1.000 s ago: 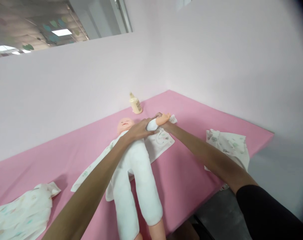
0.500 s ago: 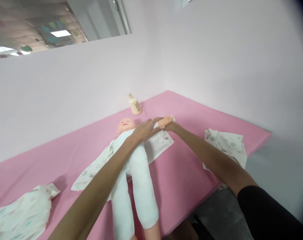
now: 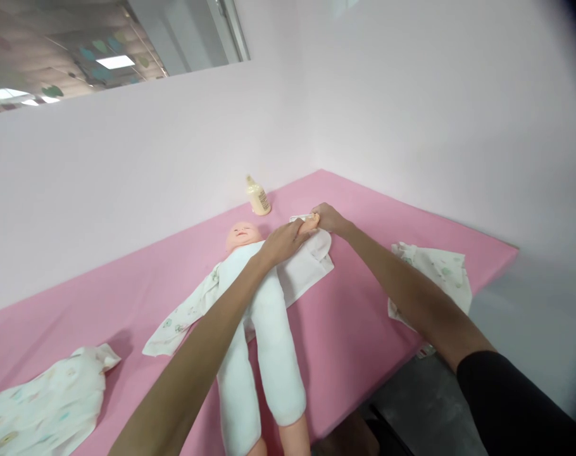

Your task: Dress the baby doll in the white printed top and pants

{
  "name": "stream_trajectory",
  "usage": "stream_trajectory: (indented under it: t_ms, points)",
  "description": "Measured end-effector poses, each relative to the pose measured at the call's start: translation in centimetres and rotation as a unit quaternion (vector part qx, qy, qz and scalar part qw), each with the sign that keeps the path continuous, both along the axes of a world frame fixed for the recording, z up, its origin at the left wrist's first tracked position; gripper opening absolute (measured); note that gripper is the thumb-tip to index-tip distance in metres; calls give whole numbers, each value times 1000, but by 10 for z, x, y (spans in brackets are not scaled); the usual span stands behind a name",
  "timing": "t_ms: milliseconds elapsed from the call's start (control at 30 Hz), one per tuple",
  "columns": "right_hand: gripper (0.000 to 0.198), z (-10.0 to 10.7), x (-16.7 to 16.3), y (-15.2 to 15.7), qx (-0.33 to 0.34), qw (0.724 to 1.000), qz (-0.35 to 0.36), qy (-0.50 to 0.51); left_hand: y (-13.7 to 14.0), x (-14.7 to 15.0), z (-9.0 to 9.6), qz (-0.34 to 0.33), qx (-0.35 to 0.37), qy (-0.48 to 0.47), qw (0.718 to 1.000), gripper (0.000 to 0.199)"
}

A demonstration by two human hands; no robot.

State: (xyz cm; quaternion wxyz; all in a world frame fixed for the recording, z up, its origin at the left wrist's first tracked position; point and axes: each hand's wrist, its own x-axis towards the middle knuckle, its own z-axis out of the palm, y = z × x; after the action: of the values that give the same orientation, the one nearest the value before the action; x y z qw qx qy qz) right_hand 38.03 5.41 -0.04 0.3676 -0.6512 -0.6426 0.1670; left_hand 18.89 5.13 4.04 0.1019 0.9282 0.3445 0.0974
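A baby doll in a white bodysuit lies face up, its head toward the wall. Under its back spreads a white printed baby shirt, one sleeve reaching out to the left. My left hand is closed round the doll's forearm, on the right side of the view. At the doll's small hand my right hand is closed, its fingertips at the edge of the shirt cloth; the exact grip is partly hidden. The shirt's plain inner side shows below the doll's arm.
A cream-coloured bottle stands by the wall, beyond the doll's head. Printed baby clothes lie at the front left, and another printed cloth lies near the right edge of the pink table. Walls border the back and right.
My right hand has come up from beneath the doll's arm to beyond its hand. My left hand has gone from spread fingers to closed round the forearm. The shirt's right side has folded over.
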Motion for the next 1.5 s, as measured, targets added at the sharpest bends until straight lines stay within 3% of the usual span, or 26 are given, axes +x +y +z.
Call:
stream_trajectory:
  t_ms: [200,367,467,767,900,1033,1133,1300,1400,1500]
  points:
    - [20,16,-1,-10,-29,997,-46,49,10,0,-1,46,-32,30,998,54]
    - [5,16,-16,-10,7,986,-164,6,17,3,-5,50,-35,59,996,57]
    - [8,16,-27,-14,16,981,-187,-44,26,4,-8,57,-24,61,996,56]
    - [10,17,-43,-22,21,985,-131,-110,35,4,-15,74,-61,13,995,44]
    - [9,11,-38,-18,22,987,-137,-87,30,-7,-2,23,-76,39,996,46]
    - [11,8,-41,-16,23,988,-136,-69,26,-25,11,11,-88,112,990,61]
    - [9,8,-57,-22,40,992,-106,-46,29,-28,4,23,-37,137,990,48]
    - [12,13,-88,-45,48,998,17,-32,41,-22,-17,40,27,159,986,25]
    - [18,17,-92,-52,42,998,51,-5,41,-27,-17,37,47,135,989,23]
    - [27,20,-88,-53,13,999,42,-21,29,-40,-8,49,47,108,992,23]
